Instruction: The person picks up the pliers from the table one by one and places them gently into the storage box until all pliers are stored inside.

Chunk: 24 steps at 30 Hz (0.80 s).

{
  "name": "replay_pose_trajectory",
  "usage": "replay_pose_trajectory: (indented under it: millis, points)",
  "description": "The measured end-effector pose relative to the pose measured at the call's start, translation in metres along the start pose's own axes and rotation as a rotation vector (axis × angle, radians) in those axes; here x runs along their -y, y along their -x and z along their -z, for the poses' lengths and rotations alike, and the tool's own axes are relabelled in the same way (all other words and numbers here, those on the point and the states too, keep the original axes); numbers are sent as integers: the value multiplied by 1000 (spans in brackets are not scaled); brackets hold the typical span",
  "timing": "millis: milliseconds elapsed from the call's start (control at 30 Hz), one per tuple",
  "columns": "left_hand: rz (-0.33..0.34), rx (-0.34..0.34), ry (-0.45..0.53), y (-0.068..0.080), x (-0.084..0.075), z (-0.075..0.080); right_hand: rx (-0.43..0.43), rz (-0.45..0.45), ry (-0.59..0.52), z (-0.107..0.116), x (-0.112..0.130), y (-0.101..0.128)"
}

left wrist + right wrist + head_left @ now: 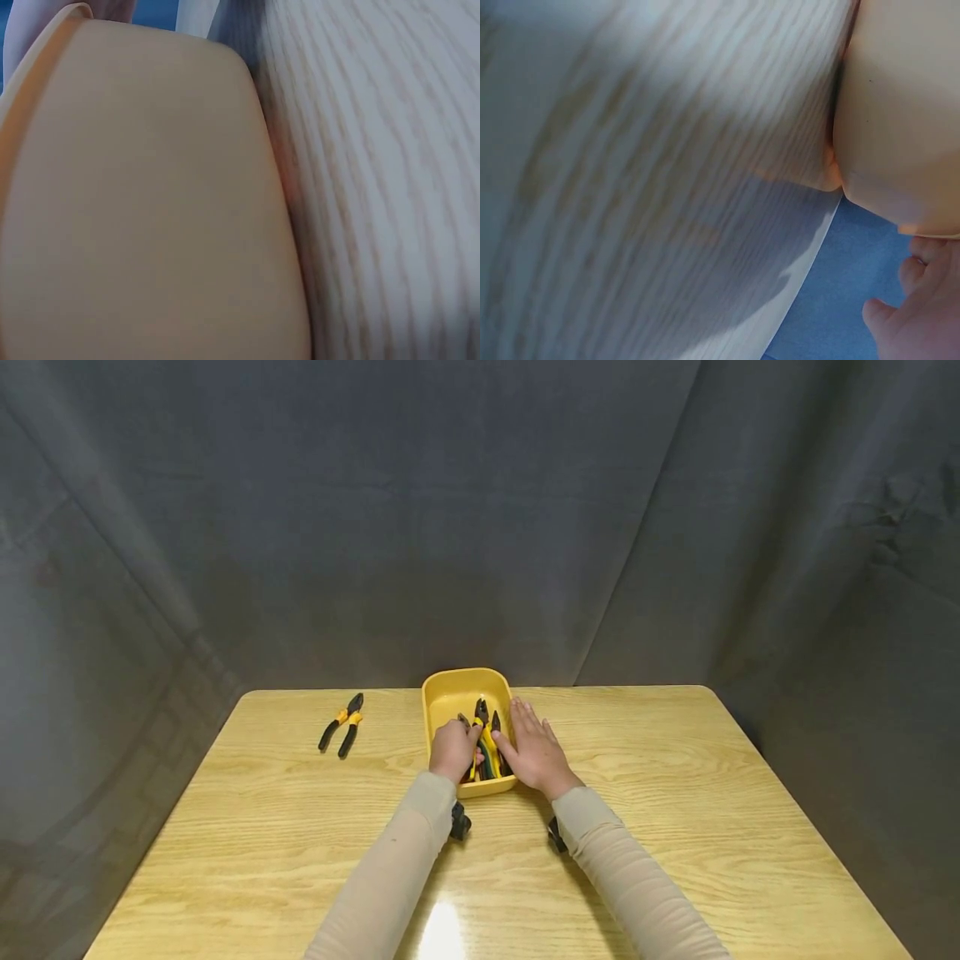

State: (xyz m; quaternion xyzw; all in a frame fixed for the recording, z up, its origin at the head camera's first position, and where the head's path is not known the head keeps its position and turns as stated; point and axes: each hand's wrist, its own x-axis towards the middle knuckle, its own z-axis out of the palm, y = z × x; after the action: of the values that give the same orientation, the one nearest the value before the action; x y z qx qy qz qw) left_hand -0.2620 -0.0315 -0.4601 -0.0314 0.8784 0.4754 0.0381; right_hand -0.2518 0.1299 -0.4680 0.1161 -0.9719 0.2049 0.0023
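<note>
A yellow plastic tray [453, 683] stands at the far middle of the table and holds several pliers [491, 752] with yellow, green and dark handles. Over its left side my left hand [452, 751] reaches in, fingers curled round a pair of pliers, whose handles it partly hides. My right hand [536, 755] lies along the tray's right rim with its fingers straight, thumb reaching over the inside. The left wrist view is mostly filled by the tray's outer wall [165, 187]. In the right wrist view, fingers of my right hand [924, 307] touch the tray's rim.
Another pair of pliers [346, 727], with black and orange handles, lies on the wooden table [285, 827] left of the tray. Dark grey curtains [420, 518] hang behind the table and along both sides.
</note>
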Motion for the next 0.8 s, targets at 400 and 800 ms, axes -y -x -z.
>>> replay_pose_trajectory:
  millis: [400, 800]
  points:
    - [-23, -37, -99, -2, 3, -4, 9, -10, -2, -1, 0, -1]
    - [-87, -99, -221, 0, 0, -3, 33, -14, 2, 2, 1, -1]
